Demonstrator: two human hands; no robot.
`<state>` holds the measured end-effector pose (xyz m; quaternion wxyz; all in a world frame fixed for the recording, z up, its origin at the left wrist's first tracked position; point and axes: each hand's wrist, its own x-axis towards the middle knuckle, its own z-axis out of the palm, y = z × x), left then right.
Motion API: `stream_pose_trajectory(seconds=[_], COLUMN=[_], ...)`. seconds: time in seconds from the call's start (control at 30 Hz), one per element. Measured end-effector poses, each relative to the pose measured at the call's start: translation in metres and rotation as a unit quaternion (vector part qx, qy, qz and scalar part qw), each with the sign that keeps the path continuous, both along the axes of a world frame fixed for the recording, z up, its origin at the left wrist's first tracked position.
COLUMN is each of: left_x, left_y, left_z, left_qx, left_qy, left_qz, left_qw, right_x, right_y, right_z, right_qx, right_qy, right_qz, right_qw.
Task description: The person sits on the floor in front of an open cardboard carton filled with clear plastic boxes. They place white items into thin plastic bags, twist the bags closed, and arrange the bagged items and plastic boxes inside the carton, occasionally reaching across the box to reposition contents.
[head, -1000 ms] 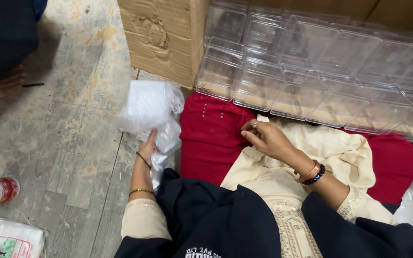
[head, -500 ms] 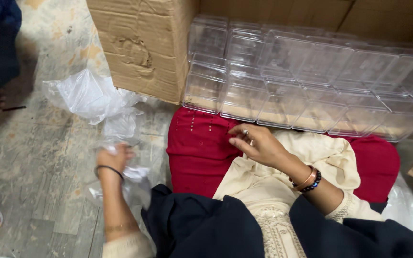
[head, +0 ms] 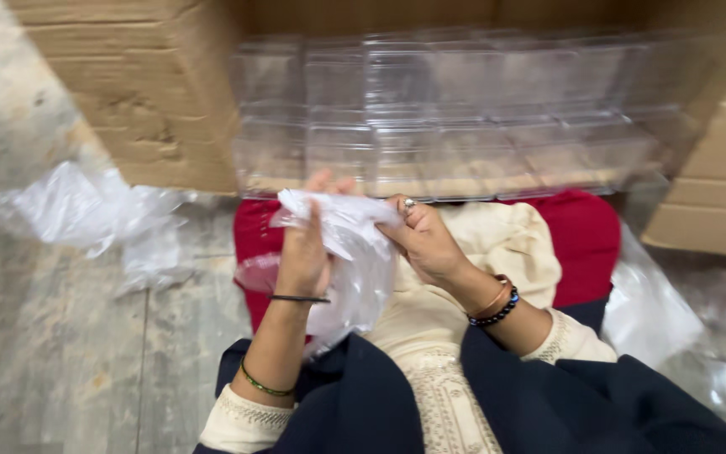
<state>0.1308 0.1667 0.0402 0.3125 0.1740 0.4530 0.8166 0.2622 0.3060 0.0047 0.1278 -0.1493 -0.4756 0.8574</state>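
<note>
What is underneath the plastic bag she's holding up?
Under the plastic bag, held by left hand and right hand, lie red cloth and cream cloth. The bag blurs what's directly beneath.

Packing workroom or storeroom; worn bare floor [head: 60, 353] as work surface; cardboard boxes [head: 128, 92] close around; clear plastic containers [head: 439, 118] stacked in rows; loose plastic bags [head: 86, 210] strewn on floor.

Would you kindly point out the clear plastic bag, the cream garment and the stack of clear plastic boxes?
clear plastic bag [head: 355, 252]: head view, crumpled middle between both hands.
cream garment [head: 506, 244]: head view, folded upper part.
stack of clear plastic boxes [head: 464, 118]: head view, front wall.
</note>
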Motion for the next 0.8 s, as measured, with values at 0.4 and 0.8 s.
stream_pose_trajectory(seconds=[0.4,0.8], left_x=[0.037,0.035], left_y=[0.031,0.014], left_z=[0.002,-0.032], left_qx=[-0.150,-0.107], left_qy=[0.150,0.040], left_qz=[0.029,-0.022], left_qw=[0.977,0.993], right_x=[0.037,0.029], right_y=[0.023,0.007], right_z=[0.036,0.000], right_qx=[0.210,0.168], right_qy=[0.033,0.055], right_qz=[-0.146,-0.161], right_qw=[0.966,0.971])
